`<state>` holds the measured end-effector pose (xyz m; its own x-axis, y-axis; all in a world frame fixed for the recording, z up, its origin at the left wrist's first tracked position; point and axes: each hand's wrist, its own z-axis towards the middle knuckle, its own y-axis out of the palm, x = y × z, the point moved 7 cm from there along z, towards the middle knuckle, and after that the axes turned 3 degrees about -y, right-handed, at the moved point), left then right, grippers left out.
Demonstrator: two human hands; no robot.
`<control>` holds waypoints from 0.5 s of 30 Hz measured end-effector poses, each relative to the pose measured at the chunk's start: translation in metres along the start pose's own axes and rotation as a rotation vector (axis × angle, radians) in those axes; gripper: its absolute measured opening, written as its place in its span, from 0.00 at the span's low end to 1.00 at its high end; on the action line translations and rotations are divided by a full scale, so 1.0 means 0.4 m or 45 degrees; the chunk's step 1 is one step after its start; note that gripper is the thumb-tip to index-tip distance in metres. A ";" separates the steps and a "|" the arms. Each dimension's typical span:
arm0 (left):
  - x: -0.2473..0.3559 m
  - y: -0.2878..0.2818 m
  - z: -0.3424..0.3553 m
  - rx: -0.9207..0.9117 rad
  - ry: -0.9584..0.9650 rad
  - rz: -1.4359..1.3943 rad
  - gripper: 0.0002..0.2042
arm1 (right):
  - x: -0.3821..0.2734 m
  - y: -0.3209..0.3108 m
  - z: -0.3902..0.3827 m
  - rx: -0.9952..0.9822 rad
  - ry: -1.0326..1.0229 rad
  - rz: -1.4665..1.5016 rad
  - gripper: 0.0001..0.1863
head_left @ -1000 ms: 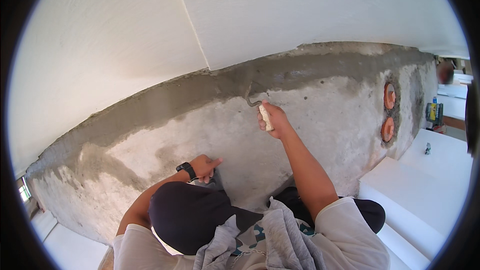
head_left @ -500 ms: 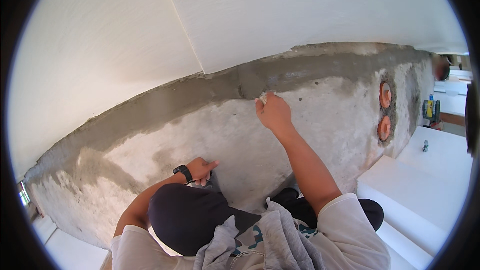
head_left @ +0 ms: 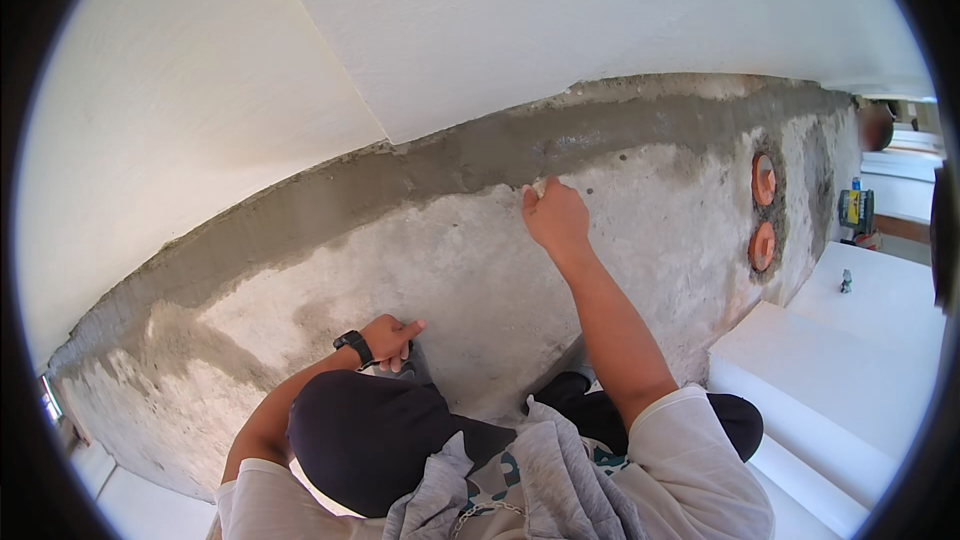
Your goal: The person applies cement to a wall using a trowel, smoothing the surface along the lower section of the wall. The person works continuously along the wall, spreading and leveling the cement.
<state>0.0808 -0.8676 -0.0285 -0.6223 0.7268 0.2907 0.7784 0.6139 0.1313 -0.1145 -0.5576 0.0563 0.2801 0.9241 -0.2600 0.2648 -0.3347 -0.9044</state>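
Note:
My right hand [head_left: 558, 217] is closed in a pinch on a small pale piece, at the near edge of a wet grey mortar band [head_left: 330, 185]. Any flat blade beyond the fingertips blends into the mortar, so the tool's kind cannot be made out. The band runs along the foot of large white panels [head_left: 520, 20]. My left hand [head_left: 388, 338], with a black watch [head_left: 354, 346] on the wrist, hangs past my dark-trousered left knee [head_left: 370, 435]. Its pointing finger is stretched out, the others bend loosely over a grey shoe-like shape [head_left: 415, 368], and nothing shows in it.
Two orange pipe caps [head_left: 763, 180] sit in the rough concrete floor [head_left: 480, 270] at the right. Stacked white boards [head_left: 820, 370] lie nearer, with a small dark object [head_left: 846, 281] on top. A dark green and yellow tool [head_left: 857, 208] stands behind, near another person's blurred head [head_left: 877, 127].
My right hand has shifted slightly right along the mortar band. The vertical ridge in the mortar by its fingertips now looks smoother. The whole view has moved a little; my left hand keeps its pose.

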 end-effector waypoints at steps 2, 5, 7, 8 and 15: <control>-0.002 -0.001 0.000 0.008 -0.012 0.009 0.38 | 0.051 -0.014 0.006 -0.007 0.029 -0.058 0.20; -0.001 -0.001 0.001 0.001 -0.026 0.006 0.39 | 0.136 -0.054 0.009 0.110 0.030 -0.085 0.21; 0.003 0.000 0.002 -0.009 -0.011 0.000 0.39 | 0.198 -0.090 0.009 0.206 0.024 0.003 0.21; 0.001 -0.002 0.001 0.001 -0.027 0.015 0.39 | 0.227 -0.106 0.009 0.266 0.057 0.112 0.22; 0.005 0.000 -0.001 -0.012 -0.006 -0.007 0.38 | 0.198 -0.037 0.020 0.164 0.035 0.203 0.23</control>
<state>0.0796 -0.8664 -0.0275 -0.6272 0.7247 0.2856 0.7755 0.6152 0.1421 -0.1035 -0.4778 0.0464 0.3344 0.8553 -0.3959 0.0950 -0.4485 -0.8887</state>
